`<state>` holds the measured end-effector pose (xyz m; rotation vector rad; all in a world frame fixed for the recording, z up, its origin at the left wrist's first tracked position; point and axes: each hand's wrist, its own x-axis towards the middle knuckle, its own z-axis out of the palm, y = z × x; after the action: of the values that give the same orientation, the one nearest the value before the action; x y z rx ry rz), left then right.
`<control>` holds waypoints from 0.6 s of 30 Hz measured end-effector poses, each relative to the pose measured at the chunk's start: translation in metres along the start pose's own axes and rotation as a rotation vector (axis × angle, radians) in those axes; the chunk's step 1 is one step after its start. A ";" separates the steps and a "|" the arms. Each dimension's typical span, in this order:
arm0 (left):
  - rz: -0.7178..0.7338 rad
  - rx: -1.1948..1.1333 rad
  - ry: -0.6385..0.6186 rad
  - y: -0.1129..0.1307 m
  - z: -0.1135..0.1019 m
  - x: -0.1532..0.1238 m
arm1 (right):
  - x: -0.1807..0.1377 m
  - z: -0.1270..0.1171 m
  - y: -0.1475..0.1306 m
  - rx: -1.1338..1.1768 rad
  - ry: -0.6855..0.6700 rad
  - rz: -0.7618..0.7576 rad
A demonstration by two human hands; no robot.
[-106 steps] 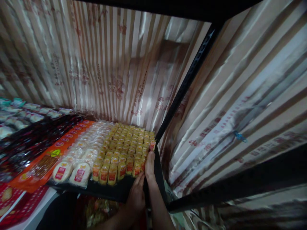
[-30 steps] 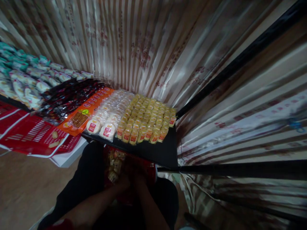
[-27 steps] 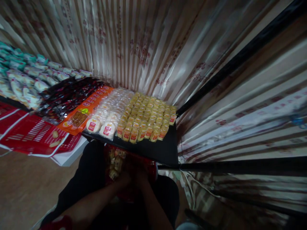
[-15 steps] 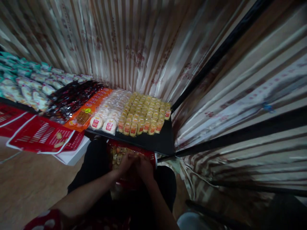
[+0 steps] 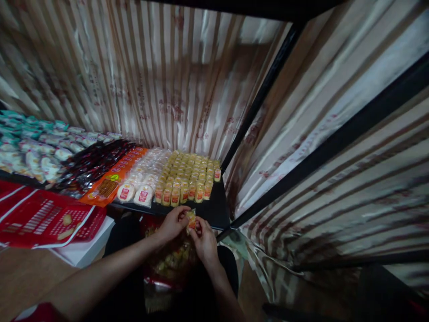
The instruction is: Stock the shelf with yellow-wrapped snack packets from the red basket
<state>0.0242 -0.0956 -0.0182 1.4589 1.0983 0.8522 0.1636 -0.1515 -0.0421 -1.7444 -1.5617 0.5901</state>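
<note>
Between my two hands, just off the front edge of the black shelf [image 5: 216,208], is a small yellow wrapped snack [image 5: 191,219] with an orange-red label. My left hand [image 5: 174,222] pinches it from the left side. On its right side, my right hand [image 5: 204,239] grips it with thumb and fingers. Below them, between my knees, a red bag [image 5: 152,226] holds many more small wrapped pieces. Rows of similar yellow packaged snacks [image 5: 187,183] stand on the shelf right ahead, their labels facing me.
Left along the shelf are round white packaged cakes [image 5: 143,195], an orange packet [image 5: 109,185], dark packets [image 5: 94,165] and white-green packets [image 5: 43,143]. A red printed bag [image 5: 53,219] lies over a white box [image 5: 83,250]. Black frame bars [image 5: 301,174] and striped curtains stand right and behind.
My hands have risen out of the red bag toward the shelf edge, and a yellow wrapped snack now shows between them. The camera view has tilted, so the shelf sits lower.
</note>
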 end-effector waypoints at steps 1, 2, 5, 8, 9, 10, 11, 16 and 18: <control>0.051 0.035 -0.022 0.007 0.002 0.008 | 0.006 -0.005 0.000 0.015 0.056 -0.012; 0.097 0.071 -0.040 0.014 0.005 0.016 | 0.012 -0.011 -0.001 0.024 0.110 -0.024; 0.210 0.175 -0.043 0.032 0.016 0.048 | 0.036 -0.026 0.001 -0.002 0.254 -0.052; 0.314 0.281 -0.006 0.050 0.032 0.088 | 0.066 -0.039 0.006 -0.061 0.396 -0.057; 0.336 0.315 -0.004 0.057 0.037 0.102 | 0.077 -0.042 0.008 -0.079 0.444 -0.055; 0.346 0.345 -0.013 0.065 0.044 0.116 | 0.088 -0.045 0.011 -0.096 0.492 -0.052; 0.347 0.368 -0.027 0.072 0.050 0.130 | 0.099 -0.048 0.014 -0.111 0.535 -0.049; 0.343 0.483 -0.055 0.095 0.080 0.189 | 0.145 -0.051 0.035 -0.109 0.612 0.031; 0.340 0.556 -0.053 0.094 0.090 0.206 | 0.157 -0.048 0.045 -0.082 0.601 0.078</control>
<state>0.1905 0.0697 0.0469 2.1648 1.1147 0.7626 0.2545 -0.0080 -0.0264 -1.8255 -1.1080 0.0172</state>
